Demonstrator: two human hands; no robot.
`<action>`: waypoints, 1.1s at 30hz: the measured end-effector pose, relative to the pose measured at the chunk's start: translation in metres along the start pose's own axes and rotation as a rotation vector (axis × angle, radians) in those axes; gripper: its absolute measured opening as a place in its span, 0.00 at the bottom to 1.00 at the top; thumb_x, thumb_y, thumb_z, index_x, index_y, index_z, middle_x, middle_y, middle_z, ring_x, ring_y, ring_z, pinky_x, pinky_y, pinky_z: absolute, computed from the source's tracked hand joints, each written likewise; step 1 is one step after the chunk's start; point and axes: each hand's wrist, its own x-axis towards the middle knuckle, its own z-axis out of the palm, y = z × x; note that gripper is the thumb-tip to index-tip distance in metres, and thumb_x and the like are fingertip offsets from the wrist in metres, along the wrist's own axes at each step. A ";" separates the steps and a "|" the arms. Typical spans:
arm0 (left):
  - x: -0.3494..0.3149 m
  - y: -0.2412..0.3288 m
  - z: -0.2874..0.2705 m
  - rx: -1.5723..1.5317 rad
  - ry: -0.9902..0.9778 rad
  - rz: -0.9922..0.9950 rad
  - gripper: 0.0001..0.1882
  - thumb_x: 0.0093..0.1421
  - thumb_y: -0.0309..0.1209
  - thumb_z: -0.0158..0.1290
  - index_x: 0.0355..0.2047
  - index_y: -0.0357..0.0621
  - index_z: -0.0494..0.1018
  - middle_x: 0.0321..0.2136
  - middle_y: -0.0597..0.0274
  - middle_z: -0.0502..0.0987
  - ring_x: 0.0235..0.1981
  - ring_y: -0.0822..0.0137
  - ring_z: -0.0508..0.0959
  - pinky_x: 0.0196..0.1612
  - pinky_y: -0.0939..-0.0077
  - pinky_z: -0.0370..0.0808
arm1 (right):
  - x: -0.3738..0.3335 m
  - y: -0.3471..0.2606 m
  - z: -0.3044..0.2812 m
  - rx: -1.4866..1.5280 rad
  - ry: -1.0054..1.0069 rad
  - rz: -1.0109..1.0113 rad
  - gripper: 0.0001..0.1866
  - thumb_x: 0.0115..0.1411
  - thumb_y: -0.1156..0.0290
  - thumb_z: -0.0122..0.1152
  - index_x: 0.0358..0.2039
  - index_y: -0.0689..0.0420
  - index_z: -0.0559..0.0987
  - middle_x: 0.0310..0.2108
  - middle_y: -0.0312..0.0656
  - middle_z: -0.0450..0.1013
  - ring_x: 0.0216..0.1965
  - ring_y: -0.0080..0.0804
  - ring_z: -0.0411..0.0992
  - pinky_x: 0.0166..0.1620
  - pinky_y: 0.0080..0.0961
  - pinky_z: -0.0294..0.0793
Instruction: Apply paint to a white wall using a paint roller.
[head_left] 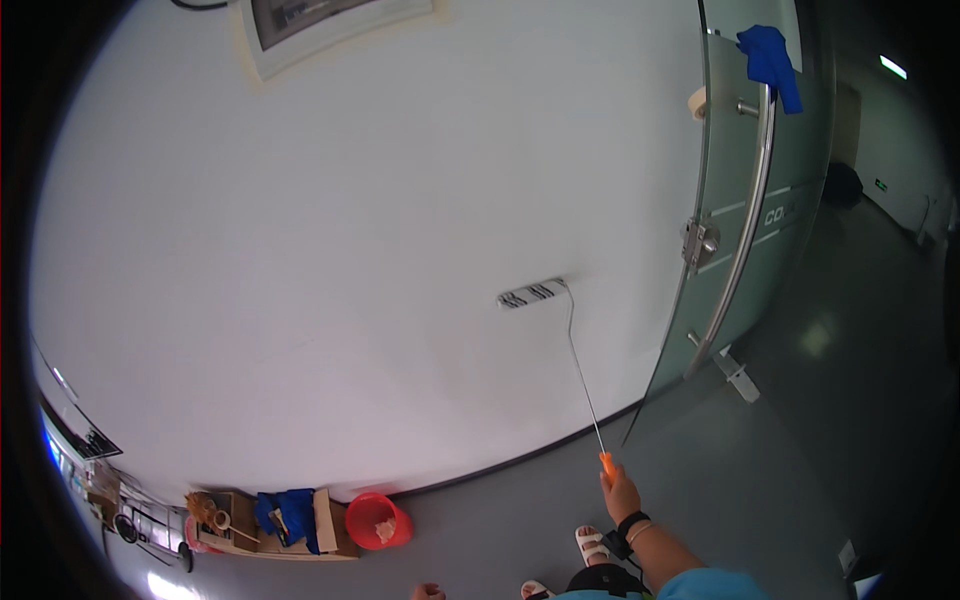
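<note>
My right hand [621, 494] is closed around the orange handle of a paint roller [533, 293]. From the handle a long thin metal rod runs up and away to the roller's white sleeve with dark slanted stripes. The sleeve lies against the white wall [350, 230], tilted slightly, its right end a little higher. At the lower edge my left hand [428, 592] shows only in part, its fingers curled, with nothing seen in them; the rest is cut off.
A glass door [735, 190] with a long metal handle [752, 210] borders the wall on the right; a blue cloth [768, 62] hangs on the handle. Tape [697, 103] sits at the door's edge. A red bucket [368, 516] and cardboard box [337, 525] stand along the wall's foot. A taped picture frame [345, 38] is above.
</note>
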 end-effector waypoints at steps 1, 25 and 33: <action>0.007 -0.006 0.003 -0.006 -0.018 -0.015 0.19 0.55 0.28 0.48 0.46 0.32 0.68 0.31 0.51 0.77 0.23 0.63 0.80 0.22 0.73 0.76 | 0.002 0.002 0.002 -0.003 0.009 -0.011 0.19 0.64 0.54 0.48 0.42 0.59 0.68 0.26 0.53 0.74 0.29 0.53 0.74 0.30 0.43 0.75; 0.066 0.060 0.046 -0.093 0.067 0.163 0.17 0.53 0.27 0.49 0.43 0.34 0.66 0.29 0.51 0.74 0.19 0.64 0.77 0.21 0.70 0.72 | 0.132 -0.149 -0.125 0.157 0.240 -0.327 0.14 0.64 0.60 0.49 0.35 0.60 0.66 0.20 0.51 0.72 0.24 0.53 0.73 0.25 0.42 0.73; 0.065 0.056 0.045 -0.157 0.117 0.192 0.17 0.53 0.26 0.48 0.44 0.36 0.66 0.33 0.51 0.74 0.19 0.64 0.77 0.19 0.71 0.72 | 0.173 -0.216 -0.196 0.169 0.359 -0.461 0.15 0.65 0.59 0.48 0.34 0.61 0.65 0.20 0.53 0.71 0.24 0.55 0.72 0.25 0.42 0.71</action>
